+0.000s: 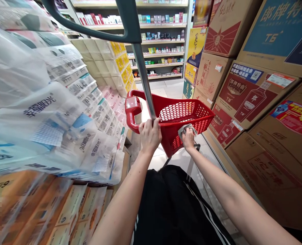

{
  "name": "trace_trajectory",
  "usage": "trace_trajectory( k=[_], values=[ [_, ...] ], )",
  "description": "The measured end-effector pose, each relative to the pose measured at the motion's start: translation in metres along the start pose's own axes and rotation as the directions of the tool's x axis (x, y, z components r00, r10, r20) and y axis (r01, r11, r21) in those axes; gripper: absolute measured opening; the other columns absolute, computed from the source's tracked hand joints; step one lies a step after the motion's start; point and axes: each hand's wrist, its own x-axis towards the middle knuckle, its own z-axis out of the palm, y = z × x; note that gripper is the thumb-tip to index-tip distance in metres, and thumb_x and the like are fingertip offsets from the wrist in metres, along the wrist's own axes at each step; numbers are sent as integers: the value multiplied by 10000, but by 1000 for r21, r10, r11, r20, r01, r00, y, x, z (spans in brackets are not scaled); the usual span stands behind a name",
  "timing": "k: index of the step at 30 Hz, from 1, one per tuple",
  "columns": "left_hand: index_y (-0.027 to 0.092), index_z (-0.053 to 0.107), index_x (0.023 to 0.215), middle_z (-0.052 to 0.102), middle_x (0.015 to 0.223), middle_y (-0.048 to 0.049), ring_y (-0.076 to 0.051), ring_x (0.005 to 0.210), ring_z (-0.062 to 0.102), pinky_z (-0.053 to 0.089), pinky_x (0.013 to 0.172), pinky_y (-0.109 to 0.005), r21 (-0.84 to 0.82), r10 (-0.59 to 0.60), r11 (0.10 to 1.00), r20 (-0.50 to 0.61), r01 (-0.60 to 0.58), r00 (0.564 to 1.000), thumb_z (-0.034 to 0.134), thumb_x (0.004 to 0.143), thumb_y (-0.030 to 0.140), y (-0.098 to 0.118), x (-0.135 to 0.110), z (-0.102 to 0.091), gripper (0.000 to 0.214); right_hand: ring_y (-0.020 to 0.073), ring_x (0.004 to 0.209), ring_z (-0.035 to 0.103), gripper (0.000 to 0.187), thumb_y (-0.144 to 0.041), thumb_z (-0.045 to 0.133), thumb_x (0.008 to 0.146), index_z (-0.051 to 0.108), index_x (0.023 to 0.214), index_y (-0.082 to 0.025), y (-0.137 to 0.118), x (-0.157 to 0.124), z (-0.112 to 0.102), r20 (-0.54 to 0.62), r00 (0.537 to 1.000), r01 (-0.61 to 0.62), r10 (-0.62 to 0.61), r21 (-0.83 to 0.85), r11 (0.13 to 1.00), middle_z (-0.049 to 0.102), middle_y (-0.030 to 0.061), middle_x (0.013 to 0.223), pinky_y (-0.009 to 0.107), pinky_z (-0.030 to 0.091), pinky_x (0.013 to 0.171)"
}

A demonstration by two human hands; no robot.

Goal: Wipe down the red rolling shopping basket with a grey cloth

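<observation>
A red plastic shopping basket (163,131) with holed sides stands ahead of my knees. A metal pole (143,75) rises from it to a dark grey handle (89,31) at the top. My left hand (151,134) is closed over the basket's near rim, beside the foot of the pole; its fingertips are partly hidden. In my right hand (188,139) is a crumpled pale grey cloth (184,128), pressed against the outside of the basket's near side. A red loop with a square block (132,104) juts out at the basket's left end.
Wrapped paper packs (71,112) are piled high on the left, above orange and cream packs (71,207). Stacked cardboard cartons (263,92) line the right side. Shelves (163,42) of small boxed goods stand at the back. Pale floor tiles (166,90) run between.
</observation>
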Motion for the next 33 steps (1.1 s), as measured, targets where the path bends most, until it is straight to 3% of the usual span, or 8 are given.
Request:
trace_trajectory(
  k=[5,8,15,19,23,28,30,33],
  values=[
    [226,525,1186,555,971,-100,-235,934,507,269,920,-392,10,-14,1000,1,14,1000,338,896,240,3,0,0,346,234,889,541,265,-152,431,780,606,978,-151,-22,-37,20,227,967,116,-115,9,993,592,129,960,340,437,788],
    [227,526,1187,556,982,-102,-236,939,505,269,927,-393,19,-13,1000,7,12,1000,329,896,232,3,-1,-2,351,219,859,551,282,-121,426,769,618,972,-162,-28,-50,26,287,950,130,-125,4,992,606,104,910,321,442,767],
    [221,528,1181,556,956,-98,-239,932,504,266,934,-402,41,-15,999,-19,15,1000,352,894,248,0,-2,-2,338,202,873,563,238,-201,399,830,621,910,-177,-66,-26,-1,125,974,162,-190,208,965,616,91,924,307,446,806],
    [228,530,1177,560,951,-94,-238,932,505,268,933,-400,35,-14,999,-5,14,1000,349,897,254,-1,-2,-3,334,193,831,575,215,-244,412,830,617,859,-189,-78,-19,-6,123,978,130,-171,288,949,631,74,872,297,454,776],
    [234,525,1190,558,956,-99,-240,947,500,271,932,-401,25,-4,1000,4,4,1000,334,901,259,-3,-3,-4,348,191,832,585,182,-263,436,800,601,822,-187,-55,-19,1,127,984,82,-129,319,944,652,68,863,282,445,768],
    [230,530,1188,554,950,-104,-242,952,498,267,936,-406,5,-7,1000,5,7,1000,330,897,253,-4,-5,-5,354,199,721,578,178,-273,436,777,570,816,-162,-15,1,-12,56,980,-200,192,290,936,648,68,763,295,437,686],
    [233,534,1182,553,949,-103,-241,951,498,269,934,-404,13,-6,1000,-5,6,1000,333,896,251,-4,-5,-4,350,193,750,573,205,-295,415,808,553,881,-162,-15,11,-27,-38,982,-160,183,333,929,645,65,809,291,435,706],
    [237,539,1172,552,942,-99,-240,945,500,274,925,-401,29,-6,1000,-25,6,1000,342,894,253,-4,-6,-4,340,180,779,556,224,-336,388,858,534,930,-181,-44,20,-48,-105,994,15,21,327,945,616,47,847,284,428,742]
  ],
)
